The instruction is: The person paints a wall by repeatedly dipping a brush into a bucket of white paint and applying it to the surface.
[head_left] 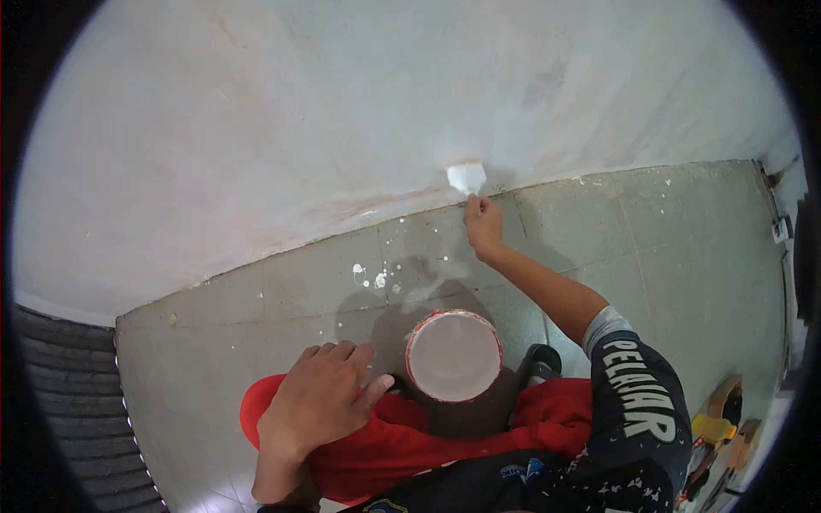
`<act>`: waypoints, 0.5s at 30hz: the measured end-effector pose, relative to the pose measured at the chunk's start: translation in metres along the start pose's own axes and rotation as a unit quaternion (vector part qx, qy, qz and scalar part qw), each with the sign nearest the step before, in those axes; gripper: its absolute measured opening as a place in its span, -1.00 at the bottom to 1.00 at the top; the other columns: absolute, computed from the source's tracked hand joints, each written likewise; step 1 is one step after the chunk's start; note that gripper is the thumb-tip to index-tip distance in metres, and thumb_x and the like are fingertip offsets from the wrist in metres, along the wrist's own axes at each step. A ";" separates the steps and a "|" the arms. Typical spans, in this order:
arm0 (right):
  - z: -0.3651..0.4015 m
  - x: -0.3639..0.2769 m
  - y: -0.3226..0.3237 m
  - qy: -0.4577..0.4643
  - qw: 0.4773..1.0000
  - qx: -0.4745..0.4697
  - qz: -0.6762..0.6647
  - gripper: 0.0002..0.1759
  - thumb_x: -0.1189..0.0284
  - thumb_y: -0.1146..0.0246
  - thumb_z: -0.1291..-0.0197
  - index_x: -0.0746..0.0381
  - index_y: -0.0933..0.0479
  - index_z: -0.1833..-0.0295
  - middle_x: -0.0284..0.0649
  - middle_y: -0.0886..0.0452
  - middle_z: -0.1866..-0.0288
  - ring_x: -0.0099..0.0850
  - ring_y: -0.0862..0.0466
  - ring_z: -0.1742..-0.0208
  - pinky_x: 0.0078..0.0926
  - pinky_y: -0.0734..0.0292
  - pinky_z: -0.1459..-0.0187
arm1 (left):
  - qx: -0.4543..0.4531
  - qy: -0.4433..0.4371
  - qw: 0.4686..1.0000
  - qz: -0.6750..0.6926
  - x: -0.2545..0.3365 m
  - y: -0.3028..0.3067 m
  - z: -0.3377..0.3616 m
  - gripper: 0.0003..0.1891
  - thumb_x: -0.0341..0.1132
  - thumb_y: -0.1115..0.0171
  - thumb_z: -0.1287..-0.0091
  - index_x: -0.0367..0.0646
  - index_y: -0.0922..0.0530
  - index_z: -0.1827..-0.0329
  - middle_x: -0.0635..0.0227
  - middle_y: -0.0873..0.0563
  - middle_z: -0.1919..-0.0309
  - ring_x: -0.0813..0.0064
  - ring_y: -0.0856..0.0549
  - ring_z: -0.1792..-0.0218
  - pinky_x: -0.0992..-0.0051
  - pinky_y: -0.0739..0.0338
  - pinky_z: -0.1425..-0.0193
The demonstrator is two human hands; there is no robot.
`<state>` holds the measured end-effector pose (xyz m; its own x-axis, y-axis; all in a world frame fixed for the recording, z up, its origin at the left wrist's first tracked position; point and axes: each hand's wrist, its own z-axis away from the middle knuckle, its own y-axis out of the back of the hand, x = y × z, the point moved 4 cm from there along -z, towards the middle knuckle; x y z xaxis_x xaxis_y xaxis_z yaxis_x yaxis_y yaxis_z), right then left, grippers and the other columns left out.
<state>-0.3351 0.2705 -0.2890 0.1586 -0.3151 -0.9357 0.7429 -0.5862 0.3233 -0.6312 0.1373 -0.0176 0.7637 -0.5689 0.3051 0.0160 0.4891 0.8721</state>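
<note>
My right hand (484,227) is closed around the handle of a white-coated paintbrush (466,177). Its wide end lies against the lower part of the pale wall (342,111), just above the floor line. Over my red-clad knee rests my left hand (323,395), holding nothing, with its thumb spread away from the fingers. A round bucket (454,356) of whitish paint stands between my legs, its rim smeared red and white. My left hand is a little to the left of this bucket and does not touch it.
Grey floor tiles (590,227) run along the wall, with white paint splashes (380,280) on them. A dark slatted shutter (73,410) is at the left. At the lower right lie several items, including a yellow object (713,428).
</note>
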 end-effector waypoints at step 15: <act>-0.010 0.094 -0.053 -0.261 0.948 -0.117 -0.142 -0.66 0.25 -0.11 -0.30 0.18 -0.33 0.48 -0.37 -0.28 0.69 -0.53 -0.22 0.78 -0.46 -0.02 0.77 | -0.016 0.027 0.999 -0.007 -0.002 0.001 0.000 -0.59 -0.06 -0.15 -0.34 -0.29 -0.52 0.03 -0.02 -0.64 0.17 -0.01 -0.61 0.08 0.19 -0.44 -0.13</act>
<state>-0.3530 0.2787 -0.3956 -0.3672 -0.5314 -0.7634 0.8413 -0.5398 -0.0289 -0.6327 0.1386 -0.0174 0.7971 -0.5399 0.2703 0.0471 0.5019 0.8636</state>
